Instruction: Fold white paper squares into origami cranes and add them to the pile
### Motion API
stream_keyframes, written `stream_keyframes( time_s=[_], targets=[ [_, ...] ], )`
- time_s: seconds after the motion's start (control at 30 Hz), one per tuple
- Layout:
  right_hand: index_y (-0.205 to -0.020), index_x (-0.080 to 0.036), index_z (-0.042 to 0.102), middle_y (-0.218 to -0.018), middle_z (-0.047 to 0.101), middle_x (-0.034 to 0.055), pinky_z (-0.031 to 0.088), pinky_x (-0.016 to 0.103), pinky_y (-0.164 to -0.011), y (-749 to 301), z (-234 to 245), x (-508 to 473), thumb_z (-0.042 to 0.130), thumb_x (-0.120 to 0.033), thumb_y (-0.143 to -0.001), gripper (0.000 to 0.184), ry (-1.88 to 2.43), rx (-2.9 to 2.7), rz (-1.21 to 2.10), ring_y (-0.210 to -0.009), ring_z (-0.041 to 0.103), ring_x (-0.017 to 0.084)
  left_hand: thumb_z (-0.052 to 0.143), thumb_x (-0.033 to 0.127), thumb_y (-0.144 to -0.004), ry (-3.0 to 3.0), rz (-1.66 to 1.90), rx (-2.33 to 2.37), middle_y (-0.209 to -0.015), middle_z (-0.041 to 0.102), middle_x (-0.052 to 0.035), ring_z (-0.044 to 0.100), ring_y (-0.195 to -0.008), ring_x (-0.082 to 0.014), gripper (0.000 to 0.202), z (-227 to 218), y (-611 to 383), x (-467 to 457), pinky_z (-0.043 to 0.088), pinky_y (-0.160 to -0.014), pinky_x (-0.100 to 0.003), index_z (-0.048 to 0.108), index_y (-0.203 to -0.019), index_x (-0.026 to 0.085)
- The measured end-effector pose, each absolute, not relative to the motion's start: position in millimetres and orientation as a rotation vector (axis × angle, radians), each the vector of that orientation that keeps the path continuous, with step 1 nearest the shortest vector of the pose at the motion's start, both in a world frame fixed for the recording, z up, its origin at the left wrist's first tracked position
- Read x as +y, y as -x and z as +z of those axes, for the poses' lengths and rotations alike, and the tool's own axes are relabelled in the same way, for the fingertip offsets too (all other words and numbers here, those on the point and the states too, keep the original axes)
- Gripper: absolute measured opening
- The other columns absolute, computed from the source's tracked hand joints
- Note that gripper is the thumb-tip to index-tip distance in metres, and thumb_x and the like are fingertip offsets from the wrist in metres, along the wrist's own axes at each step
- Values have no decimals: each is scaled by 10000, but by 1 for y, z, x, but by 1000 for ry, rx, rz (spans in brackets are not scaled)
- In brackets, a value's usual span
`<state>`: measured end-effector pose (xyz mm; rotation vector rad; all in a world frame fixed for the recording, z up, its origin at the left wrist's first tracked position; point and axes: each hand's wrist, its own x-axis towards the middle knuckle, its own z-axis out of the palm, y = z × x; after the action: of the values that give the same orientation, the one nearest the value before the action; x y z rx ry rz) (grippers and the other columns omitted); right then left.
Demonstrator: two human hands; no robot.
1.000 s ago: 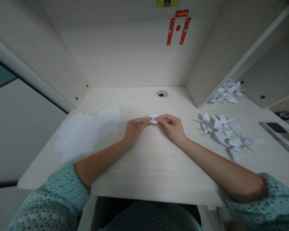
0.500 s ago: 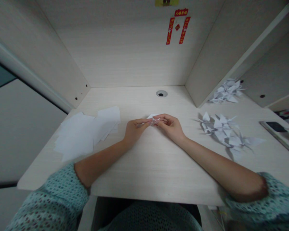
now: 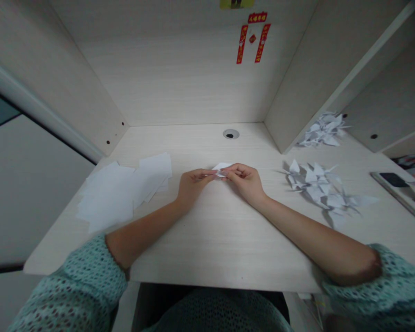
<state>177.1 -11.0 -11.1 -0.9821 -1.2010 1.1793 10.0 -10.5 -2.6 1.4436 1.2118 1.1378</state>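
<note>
Between my fingertips is a small folded piece of white paper, held just over the middle of the desk. My left hand pinches its left side, thumb below and fingers above. From the other side my right hand pinches it too, with its fingers curled. The fingers hide most of the paper's folds; a pale flap shows behind them. Left of my left hand lies a spread of flat white paper sheets. Right of my right hand sits a pile of folded paper cranes.
A second heap of folded paper cranes lies beside the upright partition. At the far right edge rests a flat tablet-like object with a dark phone-shaped patch. A round cable hole is set into the desk near the back panel.
The view has shifted very slightly. Both hands keep their pinch on the paper, and a little more of its white flap shows behind the fingers.
</note>
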Motion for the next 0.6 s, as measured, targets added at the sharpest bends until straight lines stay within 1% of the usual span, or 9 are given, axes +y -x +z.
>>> stream_keyframes(
  time_s=[0.27, 0.37, 0.47, 0.53, 0.6],
  targets=[
    [-734, -182, 695, -628, 693, 10, 468, 271, -608, -179, -7, -11, 723, -384, -695, 208, 1050, -1197, 1065, -591, 613, 138, 765, 367, -633, -1304, 1177, 1229, -861, 752, -55, 680, -819, -206, 247, -1, -10, -8, 504, -797, -331, 762, -814, 199],
    [-732, -177, 687, -613, 687, 8, 465, 268, -604, -180, -7, -9, 721, -390, -693, 220, 1092, -1160, 1012, -583, 604, 136, 765, 360, -632, -1267, 1208, 1224, -839, 748, -46, 672, -791, -184, 237, -3, -8, -4, 498, -780, -315, 754, -798, 192],
    [-726, -180, 684, -609, 683, 5, 459, 264, -604, -182, -7, -8, 718, -374, -700, 199, 1100, -1126, 969, -577, 598, 131, 741, 352, -664, -1269, 1249, 1242, -807, 740, -35, 658, -751, -155, 205, -3, -6, -2, 486, -754, -290, 732, -781, 183],
    [-733, -185, 688, -614, 685, 1, 457, 261, -611, -182, -8, -8, 715, -354, -710, 173, 1089, -1135, 958, -579, 599, 127, 728, 353, -680, -1299, 1259, 1232, -805, 735, -32, 655, -750, -149, 212, -2, -6, -3, 480, -742, -278, 714, -800, 179],
    [-741, -191, 693, -623, 689, -5, 457, 257, -624, -181, -9, -9, 714, -332, -716, 145, 1066, -1151, 973, -587, 603, 122, 731, 351, -680, -1356, 1246, 1202, -809, 735, -28, 658, -763, -153, 257, 0, -7, -4, 477, -735, -268, 697, -870, 182]
  ],
)
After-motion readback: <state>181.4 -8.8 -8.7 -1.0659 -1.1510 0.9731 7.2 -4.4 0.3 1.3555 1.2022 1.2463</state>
